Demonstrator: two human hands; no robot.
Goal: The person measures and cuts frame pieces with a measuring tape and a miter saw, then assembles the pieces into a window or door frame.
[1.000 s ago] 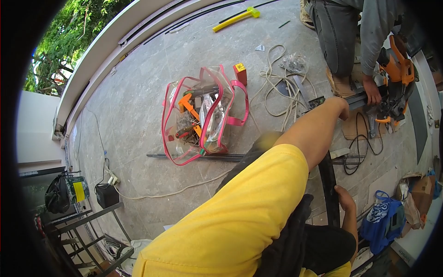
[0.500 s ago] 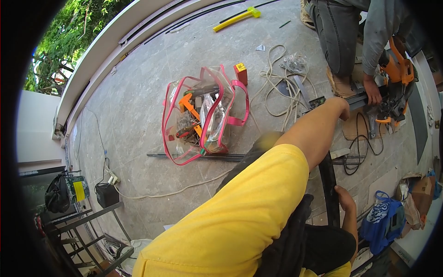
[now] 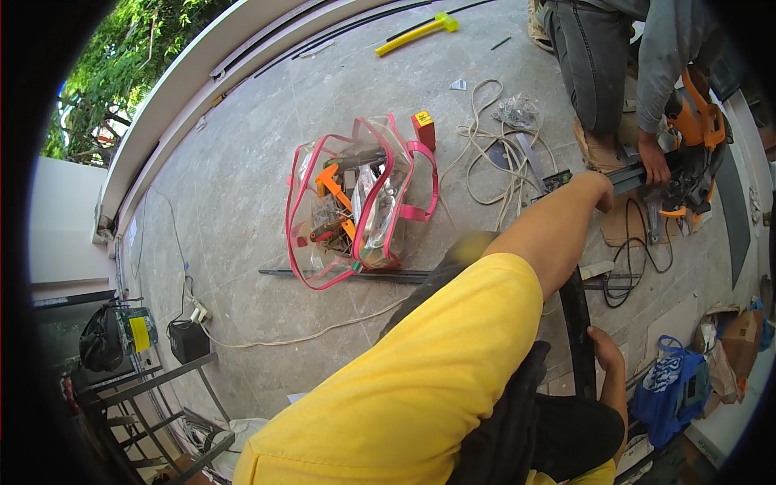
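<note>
At far left, a dark metal frame [image 3: 162, 390] stands near a black box [image 3: 188, 342] on the floor [image 3: 242, 194]. Left of centre, an open clear bag with pink trim [image 3: 392, 174] contains an orange tool [image 3: 338, 187] among other tools. Above and to its right lies a yellow hammer [image 3: 416, 35]; a small red box with a yellow top [image 3: 423, 132] stands just beside the bag. Next, a pale cable [image 3: 478, 129] lies in loose loops.

Right of centre, a black bar [image 3: 576, 335] extends downward beyond the near forearm. The left hand [image 3: 601, 194], wrist bent, is at the near side of a dark metal profile [image 3: 629, 179]; its fingers are largely hidden, and their state cannot be told. Lower down, the right hand [image 3: 606, 354] rests against the right edge of the black bar, thumb uppermost; whether its fingers pinch the bar cannot be told.

Farther right, a co-worker's hand [image 3: 656, 166] lies over the profile, beside an orange-and-black power tool [image 3: 697, 121]. A black cable [image 3: 628, 271] loops below the profile, and a blue bag [image 3: 667, 392] lies at lower right.
</note>
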